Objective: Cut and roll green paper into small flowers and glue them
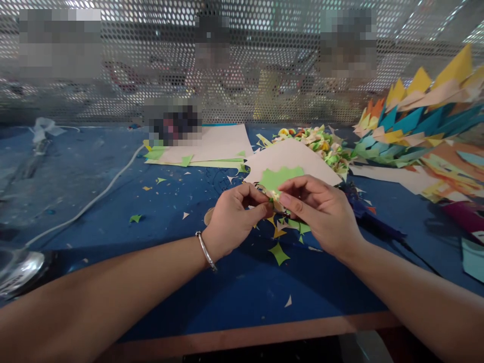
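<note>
Head view: white cable (91, 204) is running across the blue counter (94, 156), left hand (231, 221) and right hand (328, 217) are pinching a small cream-and-green paper piece (275, 195) between them over loose green scraps (279, 253), curled-paper pile (323, 141) is sitting behind to the right, and pointed-paper stack (427, 118) is standing far right.
</note>
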### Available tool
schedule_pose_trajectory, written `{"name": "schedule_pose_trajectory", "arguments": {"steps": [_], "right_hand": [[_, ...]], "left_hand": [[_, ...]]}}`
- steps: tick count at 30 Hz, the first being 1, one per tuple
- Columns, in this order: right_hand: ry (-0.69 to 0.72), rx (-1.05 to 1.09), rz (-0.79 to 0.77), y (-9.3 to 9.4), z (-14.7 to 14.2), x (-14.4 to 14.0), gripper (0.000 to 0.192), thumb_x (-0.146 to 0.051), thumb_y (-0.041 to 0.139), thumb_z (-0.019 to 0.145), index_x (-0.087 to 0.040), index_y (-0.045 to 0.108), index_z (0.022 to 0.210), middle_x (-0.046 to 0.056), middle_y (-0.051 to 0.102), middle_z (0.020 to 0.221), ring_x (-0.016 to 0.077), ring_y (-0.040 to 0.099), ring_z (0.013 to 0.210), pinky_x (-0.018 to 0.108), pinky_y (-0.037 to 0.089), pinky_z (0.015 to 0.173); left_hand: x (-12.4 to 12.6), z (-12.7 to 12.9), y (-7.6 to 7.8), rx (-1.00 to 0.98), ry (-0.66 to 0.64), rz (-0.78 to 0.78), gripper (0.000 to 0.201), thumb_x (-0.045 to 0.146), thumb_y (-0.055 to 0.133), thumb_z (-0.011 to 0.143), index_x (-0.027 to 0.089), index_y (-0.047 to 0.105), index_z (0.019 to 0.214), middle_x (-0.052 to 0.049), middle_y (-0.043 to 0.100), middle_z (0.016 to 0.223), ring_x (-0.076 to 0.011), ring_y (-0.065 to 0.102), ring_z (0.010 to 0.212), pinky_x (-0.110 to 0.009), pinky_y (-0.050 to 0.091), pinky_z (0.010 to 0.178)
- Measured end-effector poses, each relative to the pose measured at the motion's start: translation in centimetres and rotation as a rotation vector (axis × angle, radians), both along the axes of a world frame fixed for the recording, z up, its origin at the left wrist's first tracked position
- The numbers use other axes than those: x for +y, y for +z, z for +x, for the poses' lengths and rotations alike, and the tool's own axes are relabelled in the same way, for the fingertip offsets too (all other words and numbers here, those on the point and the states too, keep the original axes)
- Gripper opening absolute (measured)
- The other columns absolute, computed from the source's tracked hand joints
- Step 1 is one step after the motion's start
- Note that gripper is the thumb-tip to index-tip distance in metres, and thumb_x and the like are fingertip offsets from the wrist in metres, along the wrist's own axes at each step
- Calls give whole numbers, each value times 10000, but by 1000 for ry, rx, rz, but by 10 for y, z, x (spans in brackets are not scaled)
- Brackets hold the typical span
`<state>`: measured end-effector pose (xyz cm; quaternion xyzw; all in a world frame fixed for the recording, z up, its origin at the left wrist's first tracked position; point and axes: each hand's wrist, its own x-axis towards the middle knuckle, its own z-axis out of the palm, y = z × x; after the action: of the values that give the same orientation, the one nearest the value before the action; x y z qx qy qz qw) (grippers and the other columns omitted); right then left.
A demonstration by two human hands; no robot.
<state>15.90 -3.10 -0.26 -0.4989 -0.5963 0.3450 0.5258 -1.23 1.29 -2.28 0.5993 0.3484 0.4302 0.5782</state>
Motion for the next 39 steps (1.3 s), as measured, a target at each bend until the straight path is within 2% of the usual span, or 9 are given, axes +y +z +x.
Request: {"name": "schedule_pose_trajectory", "arguments": {"steps": [5,11,19,26,32,35,39], "right_hand": [[64,-79,-19,1,7,0,189,-317,727,848,-201,703,996,13,670,835,94,586,639,200,515,538],[120,-260,59,3,10,-3,191,-272,661,899,-214,683,1080,22,665,873,107,608,686,214,531,588],[87,-425,190,3,11,-3,118,-238,621,918,-210,694,1006,41,673,909,130,629,745,249,534,630],[74,-440,179,1,12,-3,121,-230,628,912,-196,696,1006,34,667,894,114,621,715,232,517,600],[43,-401,119,1,12,-2,204,-269,647,902,-187,660,1088,29,670,858,102,604,653,213,527,569],[27,-389,74,1,13,-2,260,-314,660,898,-183,642,1122,36,670,874,102,598,643,219,536,570],[26,-382,15,0,11,-2,298,-389,689,881,-179,641,1086,31,667,835,104,595,620,214,536,547]], "left_hand": [[4,-5,0,110,-16,146,109,210,683,719,198,576,737,-6,638,742,-133,618,689,-287,568,663],[5,-10,5,279,38,312,38,164,634,742,197,614,745,-13,670,775,-137,620,709,-280,532,659],[4,-12,9,369,59,455,50,157,644,764,199,641,736,-18,659,787,-131,608,709,-253,494,585],[2,-11,11,382,53,434,54,161,646,765,196,652,724,-15,657,780,-134,619,715,-256,515,604],[6,-10,11,352,81,379,43,163,669,752,185,656,716,-16,655,764,-125,623,690,-252,529,613],[8,-10,10,297,116,349,37,181,671,755,182,653,722,-22,653,768,-125,623,682,-248,543,599],[7,-9,11,254,183,404,51,159,671,755,182,646,717,-22,658,794,-115,630,693,-224,544,583]]}}
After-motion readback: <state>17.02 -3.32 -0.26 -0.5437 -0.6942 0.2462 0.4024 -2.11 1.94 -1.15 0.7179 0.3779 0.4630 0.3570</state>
